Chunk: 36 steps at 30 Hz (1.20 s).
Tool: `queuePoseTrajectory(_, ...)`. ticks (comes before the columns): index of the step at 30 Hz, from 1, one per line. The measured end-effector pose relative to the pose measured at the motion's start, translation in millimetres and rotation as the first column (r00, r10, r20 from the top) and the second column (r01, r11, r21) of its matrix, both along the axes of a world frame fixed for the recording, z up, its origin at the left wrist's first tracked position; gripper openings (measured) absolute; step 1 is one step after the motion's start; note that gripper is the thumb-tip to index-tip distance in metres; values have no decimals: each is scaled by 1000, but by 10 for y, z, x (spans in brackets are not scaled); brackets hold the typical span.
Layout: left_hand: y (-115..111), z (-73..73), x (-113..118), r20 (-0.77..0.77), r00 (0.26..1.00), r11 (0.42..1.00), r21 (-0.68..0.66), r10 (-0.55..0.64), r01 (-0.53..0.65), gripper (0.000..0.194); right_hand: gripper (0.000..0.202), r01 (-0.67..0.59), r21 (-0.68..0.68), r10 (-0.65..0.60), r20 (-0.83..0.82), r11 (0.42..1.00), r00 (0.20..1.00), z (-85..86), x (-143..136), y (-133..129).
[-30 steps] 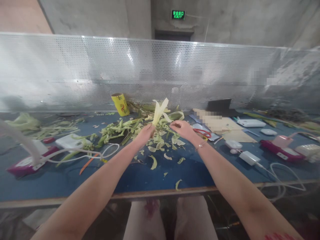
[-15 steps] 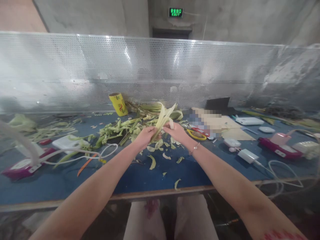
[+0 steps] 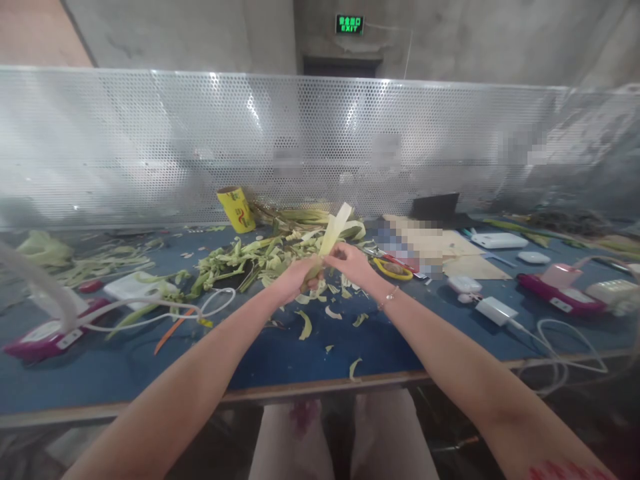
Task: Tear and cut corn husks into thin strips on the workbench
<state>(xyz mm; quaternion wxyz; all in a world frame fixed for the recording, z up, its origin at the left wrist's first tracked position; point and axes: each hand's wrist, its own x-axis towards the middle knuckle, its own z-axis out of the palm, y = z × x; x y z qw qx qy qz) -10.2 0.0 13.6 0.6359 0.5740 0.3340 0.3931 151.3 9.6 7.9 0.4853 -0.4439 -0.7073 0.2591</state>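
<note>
Right of the yellow container (image 3: 237, 209), our left hand (image 3: 301, 277) grips the pale husk (image 3: 334, 230) while our right hand (image 3: 347, 260) pinches it, apparently for peeling that calls for steadiness.

Slim bracelet (image 3: 389, 297) on right wrist (image 3: 381, 287), pale trousers (image 3: 395, 437) with blurred reddish patch (image 3: 303, 417), perhaps printed

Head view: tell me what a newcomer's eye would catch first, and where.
Probably the pale leaf in the middle, standing up from the left hand, with the right hand close beside it. Next might come the bright yellow tube, tilted near the back of the blue table, then the glowing green exit sign high above the metal screen.
</note>
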Motion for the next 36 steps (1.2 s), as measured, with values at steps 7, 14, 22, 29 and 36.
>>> queuePoseTrajectory(7, -2, 2, -13, 17, 999, 997, 73, 35, -36, 29, 28, 13, 60, -21, 126, 998, 992, 76, 15, -68)
queuePoseTrajectory(14, 38, 34, -48, 125, 986, 993, 22, 110, -113, 15, 45, -255, -199, 268, 44, 946, 962, 155, 77, -142)
queuePoseTrajectory(22, 66, 26, -61, 174, 976, 990, -90, 127, -113, 14, 31, -265, -105, 253, -117, 959, 960, 146, 29, -135)
queuePoseTrajectory(29, 103, -9, -85, 150, 971, 980, -98, 185, -171, 18, 17, -155, -29, 145, -213, 988, 966, 114, -22, -92)
queuePoseTrajectory(36, 68, -47, -20, 156, 953, 962, -133, 258, -239, 32, 17, -69, 2, 67, -252, 998, 965, 94, -90, -118)
